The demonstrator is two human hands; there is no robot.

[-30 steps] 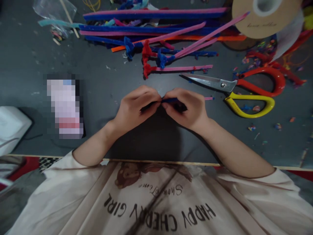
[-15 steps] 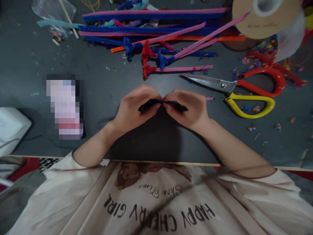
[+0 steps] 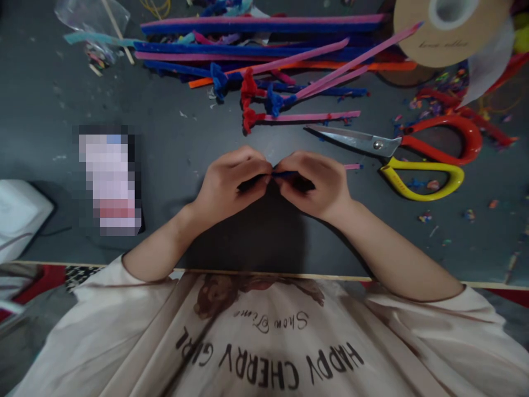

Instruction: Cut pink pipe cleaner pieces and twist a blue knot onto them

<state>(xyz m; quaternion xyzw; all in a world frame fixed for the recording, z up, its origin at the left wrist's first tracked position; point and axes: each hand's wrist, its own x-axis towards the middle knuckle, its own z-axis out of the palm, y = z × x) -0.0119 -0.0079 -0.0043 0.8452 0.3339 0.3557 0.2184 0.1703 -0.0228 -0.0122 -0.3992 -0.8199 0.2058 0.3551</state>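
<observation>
Both hands have barely shifted since half a second ago: they sit a touch lower on the tabletop (image 3: 173,160), the fingertips pressed closer together over the short blue pipe cleaner (image 3: 285,173) between them. Left hand (image 3: 229,182) has its grip clamped on the pipe cleaner's left end, thumb under and fingers curled over it; right hand (image 3: 316,184) has its grip clamped on the right part, and a pink tip (image 3: 353,166) pokes out just past the knuckles. Only a small blue stretch shows between the two hands, which touch at the fingertips. Taking the scissors (image 3: 397,151) as landmark: the hands and pipe cleaner lie to their left and slightly nearer the person, with the pink tip just short of the yellow handle. Beyond the scissors' blade, farther from the person, lie several twisted pieces (image 3: 264,102) with blue and red knots on pink stems, and behind those a loose pile of long pipe cleaners (image 3: 256,38) in blue, pink and orange. Up and right of the scissors sits a ribbon spool (image 3: 450,27), and coloured scraps (image 3: 438,88) are scattered around the red handle. Far left of the scissors is a blurred-out patch (image 3: 109,179).
</observation>
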